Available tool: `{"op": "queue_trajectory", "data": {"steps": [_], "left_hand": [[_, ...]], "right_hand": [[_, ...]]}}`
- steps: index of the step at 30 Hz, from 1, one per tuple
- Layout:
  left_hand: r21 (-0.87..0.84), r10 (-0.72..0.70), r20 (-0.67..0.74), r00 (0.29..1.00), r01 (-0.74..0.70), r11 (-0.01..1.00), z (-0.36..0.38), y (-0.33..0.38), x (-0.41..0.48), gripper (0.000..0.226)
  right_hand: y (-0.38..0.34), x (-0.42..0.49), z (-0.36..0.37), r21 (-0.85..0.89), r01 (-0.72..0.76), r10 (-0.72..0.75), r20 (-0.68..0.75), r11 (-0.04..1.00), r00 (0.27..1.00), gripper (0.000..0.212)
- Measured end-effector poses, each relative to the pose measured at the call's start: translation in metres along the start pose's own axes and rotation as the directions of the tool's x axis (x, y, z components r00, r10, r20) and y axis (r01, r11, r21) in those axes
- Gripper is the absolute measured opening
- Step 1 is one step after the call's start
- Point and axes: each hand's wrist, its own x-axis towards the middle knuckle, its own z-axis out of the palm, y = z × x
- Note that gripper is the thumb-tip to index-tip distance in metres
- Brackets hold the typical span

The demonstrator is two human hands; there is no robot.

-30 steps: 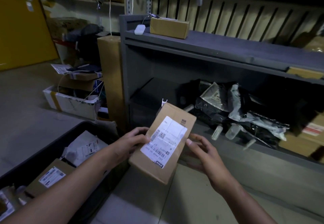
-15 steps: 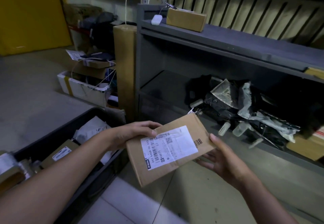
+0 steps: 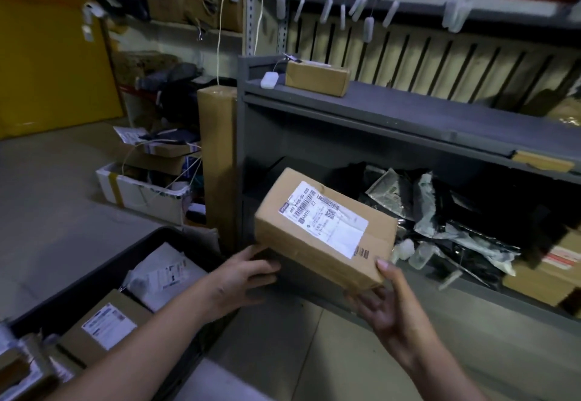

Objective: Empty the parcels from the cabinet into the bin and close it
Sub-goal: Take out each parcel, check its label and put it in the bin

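A brown cardboard parcel (image 3: 317,243) with a white shipping label is held in front of the grey cabinet (image 3: 393,124). My left hand (image 3: 245,275) grips its lower left corner, and my right hand (image 3: 383,300) supports its lower right corner from beneath. The cabinet's lower shelf holds a heap of black and clear plastic bag parcels (image 3: 446,221) and a cardboard box (image 3: 547,271) at the right. The dark bin (image 3: 151,249) stands at the lower left and contains several labelled boxes and bags.
A small brown box (image 3: 317,77) and a white tag lie on top of the cabinet. A tall wrapped cardboard column (image 3: 217,161) stands against the cabinet's left side. Beyond it, a white box (image 3: 138,190) and open cartons sit on the floor. Tags hang from shelving above.
The parcel has been turned in my hands from upright to lying flat with the label up, and lifted higher. The view has tilted upward, showing more of the upper shelves.
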Motion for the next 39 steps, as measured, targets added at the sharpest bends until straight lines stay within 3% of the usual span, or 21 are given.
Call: {"op": "queue_trajectory", "data": {"steps": [3, 5, 7, 9, 11, 12, 14, 16, 17, 19, 20, 23, 26, 29, 31, 34, 37, 39], "left_hand": [[-0.105, 0.058, 0.096, 0.994, -0.048, 0.993, 0.021, 0.005, -0.002, 0.101], [-0.151, 0.068, 0.074, 0.995, -0.056, 0.987, 0.03, 0.008, -0.002, 0.11], [-0.156, 0.067, 0.053, 0.996, -0.058, 0.986, 0.033, 0.007, -0.001, 0.101], [-0.169, 0.093, 0.043, 0.995, -0.085, 0.982, 0.035, 0.006, 0.0, 0.078], [-0.134, 0.185, -0.004, 0.983, -0.184, 0.974, 0.036, 0.009, 0.0, 0.061], [-0.051, 0.279, -0.037, 0.96, -0.281, 0.958, 0.035, 0.01, 0.001, 0.064], [0.265, 0.489, -0.079, 0.869, -0.454, 0.851, 0.031, 0.015, 0.003, 0.096], [0.618, 0.597, -0.005, 0.803, -0.466, 0.633, 0.024, 0.015, 0.001, 0.129], [0.745, 0.623, 0.082, 0.778, -0.463, 0.481, 0.022, 0.012, -0.001, 0.134], [0.859, 0.643, 0.274, 0.715, -0.482, 0.169, 0.021, 0.004, -0.006, 0.132], [0.866, 0.644, 0.345, 0.683, -0.496, 0.063, 0.022, 0.001, -0.009, 0.129], [0.856, 0.635, 0.461, 0.62, -0.499, -0.135, 0.019, -0.008, -0.003, 0.132], [0.841, 0.622, 0.516, 0.589, -0.487, -0.237, 0.021, -0.012, 0.001, 0.135], [0.833, 0.629, 0.542, 0.558, -0.456, -0.313, 0.026, -0.013, 0.001, 0.132], [0.827, 0.635, 0.556, 0.536, -0.435, -0.358, 0.026, -0.013, 0.003, 0.129], [0.832, 0.615, 0.554, 0.562, -0.392, -0.392, 0.024, -0.015, 0.007, 0.13], [0.842, 0.603, 0.539, 0.588, -0.373, -0.389, 0.022, -0.018, 0.01, 0.133], [0.838, 0.594, 0.545, 0.592, -0.367, -0.403, 0.023, -0.02, 0.012, 0.134]], "right_hand": [[0.007, -0.008, 0.01, -0.022, 0.023, -0.021, 0.092, 0.999, 0.996, 0.064], [0.013, -0.013, 0.014, -0.079, 0.025, -0.016, 0.114, 0.997, 0.993, 0.067], [0.018, -0.015, 0.014, -0.116, 0.011, 0.004, 0.13, 0.993, 0.991, 0.069], [0.018, -0.017, 0.011, -0.172, -0.03, 0.056, 0.146, 0.985, 0.988, 0.069], [0.013, -0.018, 0.009, -0.263, -0.079, 0.113, 0.116, 0.962, 0.987, 0.055], [0.009, -0.018, 0.007, -0.309, -0.11, 0.138, 0.069, 0.945, 0.988, 0.044], [0.0, -0.016, 0.005, -0.369, -0.198, 0.185, -0.07, 0.908, 0.98, 0.042], [-0.01, -0.014, 0.004, -0.34, -0.239, 0.196, -0.155, 0.91, 0.968, 0.051], [-0.015, -0.014, 0.004, -0.323, -0.234, 0.192, -0.157, 0.917, 0.969, 0.054], [-0.023, -0.015, 0.005, -0.323, -0.216, 0.182, -0.131, 0.921, 0.974, 0.056], [-0.026, -0.015, 0.005, -0.338, -0.209, 0.185, -0.104, 0.918, 0.977, 0.058], [-0.035, -0.02, 0.009, -0.387, -0.246, 0.256, -0.025, 0.889, 0.966, 0.069], [-0.032, -0.025, 0.013, -0.401, -0.295, 0.327, 0.012, 0.867, 0.945, 0.07], [-0.027, -0.026, 0.017, -0.43, -0.273, 0.285, -0.037, 0.861, 0.958, 0.072], [-0.024, -0.025, 0.019, -0.483, -0.174, 0.165, -0.063, 0.858, 0.984, 0.079], [-0.02, -0.022, 0.018, -0.582, 0.008, -0.037, -0.038, 0.813, 0.999, 0.095], [-0.014, -0.019, 0.015, -0.671, 0.076, -0.033, 0.075, 0.737, 0.997, 0.113], [-0.007, -0.014, 0.01, -0.721, 0.096, -0.033, 0.102, 0.686, 0.994, 0.108]]}}
